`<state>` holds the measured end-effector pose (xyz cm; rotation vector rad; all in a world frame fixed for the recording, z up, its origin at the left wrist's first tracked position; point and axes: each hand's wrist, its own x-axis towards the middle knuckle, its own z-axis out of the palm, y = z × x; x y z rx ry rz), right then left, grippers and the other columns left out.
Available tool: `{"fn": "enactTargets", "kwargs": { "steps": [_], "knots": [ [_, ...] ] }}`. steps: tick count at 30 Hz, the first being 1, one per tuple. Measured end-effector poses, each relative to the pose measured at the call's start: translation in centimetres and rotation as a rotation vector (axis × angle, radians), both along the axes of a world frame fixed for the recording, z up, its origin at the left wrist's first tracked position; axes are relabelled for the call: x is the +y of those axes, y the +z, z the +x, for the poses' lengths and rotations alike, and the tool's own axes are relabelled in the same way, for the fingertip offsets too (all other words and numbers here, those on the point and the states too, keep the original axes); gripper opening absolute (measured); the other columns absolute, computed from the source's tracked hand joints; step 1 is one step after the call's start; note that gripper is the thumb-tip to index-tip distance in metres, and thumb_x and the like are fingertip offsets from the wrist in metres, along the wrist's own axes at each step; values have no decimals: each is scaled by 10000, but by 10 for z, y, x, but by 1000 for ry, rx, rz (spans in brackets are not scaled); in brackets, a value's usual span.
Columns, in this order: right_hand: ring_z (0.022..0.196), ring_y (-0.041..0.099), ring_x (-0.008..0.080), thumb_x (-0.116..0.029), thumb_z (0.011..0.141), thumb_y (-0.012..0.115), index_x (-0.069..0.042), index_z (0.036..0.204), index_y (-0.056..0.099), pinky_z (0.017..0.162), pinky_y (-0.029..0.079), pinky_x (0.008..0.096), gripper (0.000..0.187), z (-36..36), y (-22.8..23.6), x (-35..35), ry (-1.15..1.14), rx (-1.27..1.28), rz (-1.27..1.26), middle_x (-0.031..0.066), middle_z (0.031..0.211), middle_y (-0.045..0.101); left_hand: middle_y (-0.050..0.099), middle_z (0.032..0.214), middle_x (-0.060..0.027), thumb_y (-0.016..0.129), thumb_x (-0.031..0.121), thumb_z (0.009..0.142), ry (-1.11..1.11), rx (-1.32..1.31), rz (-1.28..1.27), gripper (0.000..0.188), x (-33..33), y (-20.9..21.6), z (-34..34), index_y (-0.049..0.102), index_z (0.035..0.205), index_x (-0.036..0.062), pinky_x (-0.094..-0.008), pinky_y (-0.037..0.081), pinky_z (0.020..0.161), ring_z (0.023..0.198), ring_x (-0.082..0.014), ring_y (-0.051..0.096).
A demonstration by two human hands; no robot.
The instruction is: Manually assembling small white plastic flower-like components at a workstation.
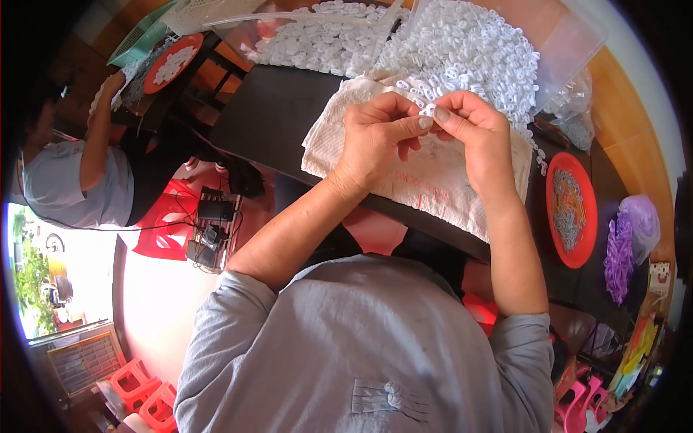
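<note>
Over the near edge of a big pile of small white plastic pieces, my two hands meet with their fingertips together. Between them is one small white oval plastic piece [428, 110] with a dark hole in it. My left hand [377, 137] pinches it from the left, thumb against forefinger. My right hand [482, 141] holds its other side between thumb and forefinger. Below the hands lies a cream cloth [411, 180] with red lettering. The white pile [462, 50] spreads just beyond the cloth, and a few loose pieces rest on its far edge.
At the right, a red plate [590, 211] holds small metal parts, beside purple plastic links [618, 252] and clear bags. The dark table [267, 115] extends left. Another person [79, 180] works at the far left by a red plate [173, 63]. Red stools [136, 382] stand lower left.
</note>
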<state>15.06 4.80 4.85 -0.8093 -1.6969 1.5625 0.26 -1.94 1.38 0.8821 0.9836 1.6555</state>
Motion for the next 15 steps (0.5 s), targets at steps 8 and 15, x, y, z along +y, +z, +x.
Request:
{"fn": "enactTargets", "kwargs": {
  "steps": [8,15],
  "knots": [
    [709,575,83,-236,897,612,-45,922,631,646,428,222,193,3,7,2,10,-76,63,-7,799,624,639,741,-74,692,57,834,-7,22,5,124,-3,3,4,602,875,-18,-225,432,470,574,-127,586],
    [658,581,85,-242,868,646,-20,891,646,596,437,221,223,15,19,8,237,-63,-142,4,746,620,650,852,-75,754,-61,731,-48,140,297,314,-7,4,12,585,991,-15,-237,515,601,724,-126,640]
  ]
}}
